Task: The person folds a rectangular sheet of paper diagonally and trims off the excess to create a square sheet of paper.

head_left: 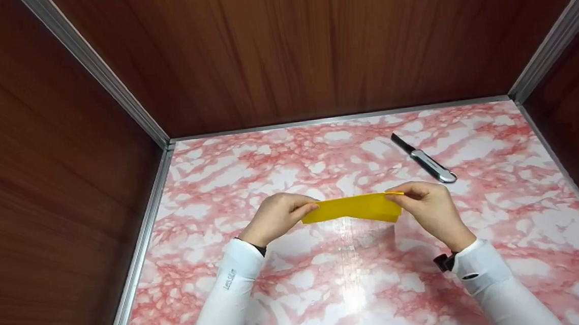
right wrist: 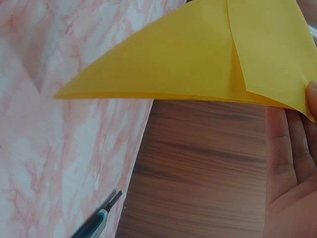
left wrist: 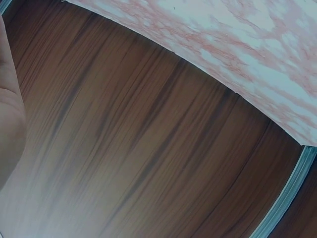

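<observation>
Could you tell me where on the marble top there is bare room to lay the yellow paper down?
The left half of the marble top, between the left hand and the metal edge strip, is bare, as is the near strip between the sleeves. It is tighter behind the right hand, where the utility knife lies close to the folded yellow paper.

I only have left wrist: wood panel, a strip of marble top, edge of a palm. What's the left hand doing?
Observer: The left hand pinches one end of a folded yellow paper, held above the marble tabletop.
Operator: Other hand?
Observer: The right hand pinches the opposite end; right wrist view shows the paper's overlapping flaps.
Operator: Anything else on the table?
Observer: A utility knife, black and silver, lies behind the right hand, apart from it.
</observation>
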A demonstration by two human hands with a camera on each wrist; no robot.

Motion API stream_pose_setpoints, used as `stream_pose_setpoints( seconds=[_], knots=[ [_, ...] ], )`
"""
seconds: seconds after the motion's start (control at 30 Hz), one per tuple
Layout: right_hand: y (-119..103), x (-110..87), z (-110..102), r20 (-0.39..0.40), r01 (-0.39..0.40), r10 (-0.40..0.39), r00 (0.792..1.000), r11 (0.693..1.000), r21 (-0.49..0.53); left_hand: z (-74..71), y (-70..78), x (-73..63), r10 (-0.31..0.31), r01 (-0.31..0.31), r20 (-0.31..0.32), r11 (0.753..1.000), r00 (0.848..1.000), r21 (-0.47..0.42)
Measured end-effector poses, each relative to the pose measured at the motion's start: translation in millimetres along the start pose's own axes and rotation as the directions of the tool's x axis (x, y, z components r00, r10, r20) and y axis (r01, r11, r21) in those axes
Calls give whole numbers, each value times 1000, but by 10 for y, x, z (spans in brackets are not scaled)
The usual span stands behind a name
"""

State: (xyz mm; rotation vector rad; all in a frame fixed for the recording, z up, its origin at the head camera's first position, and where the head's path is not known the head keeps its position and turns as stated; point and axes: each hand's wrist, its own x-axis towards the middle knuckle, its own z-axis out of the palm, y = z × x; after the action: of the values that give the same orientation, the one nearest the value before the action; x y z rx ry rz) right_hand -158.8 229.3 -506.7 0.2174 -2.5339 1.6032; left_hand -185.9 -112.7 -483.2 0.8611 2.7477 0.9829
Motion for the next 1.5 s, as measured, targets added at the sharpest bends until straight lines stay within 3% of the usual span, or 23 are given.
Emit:
stream_pose_setpoints(
  seconds=[0.67,0.93,1.07,1.2,1.3,1.5],
  knots=[
    [6,-20,-128,-16,-53,53,998,999,3,-64,-112,-62,-105,101,-11,979,994,-174],
    [16,-20,-97,-9,-28,28,1000,1000,-2,-85,-112,-60,-109,105,-43,991,993,-82],
    [18,-24,-39,5,-22,22,1000,1000,3,-90,-67,-18,-40,48,-76,992,996,113],
    [-1,-25,62,22,-31,31,999,999,-18,-62,27,55,52,-25,-88,958,995,286],
    [-23,-15,161,44,-35,35,998,999,-9,9,126,114,84,-54,-76,944,994,326],
    [-71,9,350,62,-26,23,998,998,57,216,339,246,150,-116,-84,942,985,316]
  ],
)
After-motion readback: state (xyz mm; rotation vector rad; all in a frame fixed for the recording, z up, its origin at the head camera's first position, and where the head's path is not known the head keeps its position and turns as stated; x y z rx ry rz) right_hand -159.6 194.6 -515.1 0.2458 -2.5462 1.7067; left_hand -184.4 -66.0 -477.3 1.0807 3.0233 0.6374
